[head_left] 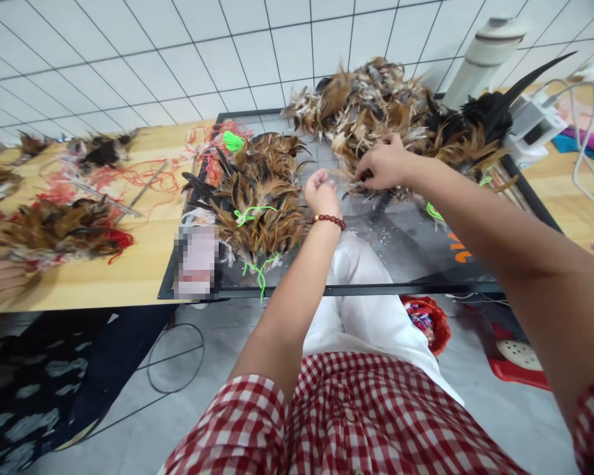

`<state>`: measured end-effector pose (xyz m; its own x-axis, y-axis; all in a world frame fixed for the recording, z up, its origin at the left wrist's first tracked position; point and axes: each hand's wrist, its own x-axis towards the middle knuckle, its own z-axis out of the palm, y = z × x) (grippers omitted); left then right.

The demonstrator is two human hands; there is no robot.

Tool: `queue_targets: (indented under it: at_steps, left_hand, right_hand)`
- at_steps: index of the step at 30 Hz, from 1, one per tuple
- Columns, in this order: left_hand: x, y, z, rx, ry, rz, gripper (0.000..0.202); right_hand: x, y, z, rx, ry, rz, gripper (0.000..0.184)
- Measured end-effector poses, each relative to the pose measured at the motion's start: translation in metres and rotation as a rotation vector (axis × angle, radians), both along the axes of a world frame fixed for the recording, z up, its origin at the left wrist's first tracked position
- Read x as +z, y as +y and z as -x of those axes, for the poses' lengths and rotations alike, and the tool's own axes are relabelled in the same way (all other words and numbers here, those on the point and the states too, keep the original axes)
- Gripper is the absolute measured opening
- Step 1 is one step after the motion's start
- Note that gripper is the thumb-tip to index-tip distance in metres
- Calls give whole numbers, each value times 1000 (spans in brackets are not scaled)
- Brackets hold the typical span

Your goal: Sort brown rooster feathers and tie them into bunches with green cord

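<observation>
Loose heap of brown-and-white feathers (371,99), far centre, looks light, soft, easily bent, best pinched by the quills; right hand (382,163) crooks fingers at its near edge, left hand (321,190) curls nearer, either's grip untellable.

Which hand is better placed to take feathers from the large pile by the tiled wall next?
Probably the right hand: it is at the near edge of the large feather pile. The left hand is curled beside the green-tied feather bundle, farther from that pile.
</observation>
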<state>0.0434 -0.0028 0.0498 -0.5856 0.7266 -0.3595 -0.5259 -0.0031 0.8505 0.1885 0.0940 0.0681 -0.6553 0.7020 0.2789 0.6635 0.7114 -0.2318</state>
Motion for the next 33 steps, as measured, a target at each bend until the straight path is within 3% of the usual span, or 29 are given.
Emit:
queue_targets:
  at_steps: [2,5,9,13,16,17,20,23,26,30,33]
  left_hand:
    - [6,-2,-1,6,-35,27,36]
    - [11,-4,-1,21,-74,45,37]
    - [13,-6,0,36,-93,41,38]
    - [9,-7,1,27,-83,41,36]
    - [5,-6,0,18,-57,35,37]
    - [3,-5,0,15,-40,29,37]
    - [-4,-3,-3,-7,48,-7,34]
    - [-12,1,-6,-34,167,-50,32]
    - [-19,5,-7,-66,248,-79,33]
    - [-27,10,-7,-94,317,-108,34]
    - [-30,11,-6,-97,345,-128,35]
  right_hand:
    - [14,2,9,17,-75,52,11]
    - [20,20,35,-47,-54,-41,14]
    - [-4,56,74,-32,-74,-166,21]
    - [-15,73,95,-51,-256,-102,19]
    - [7,61,90,-138,-282,-75,10]
    - [18,54,84,-183,-286,-45,16]
    - [53,25,61,-232,-93,26,37]
    - [68,-2,33,-290,107,119,32]
    - [56,-16,5,-380,206,167,27]
    - [18,-20,-30,-390,329,156,52]
    - [-7,-24,-52,-403,444,67,57]
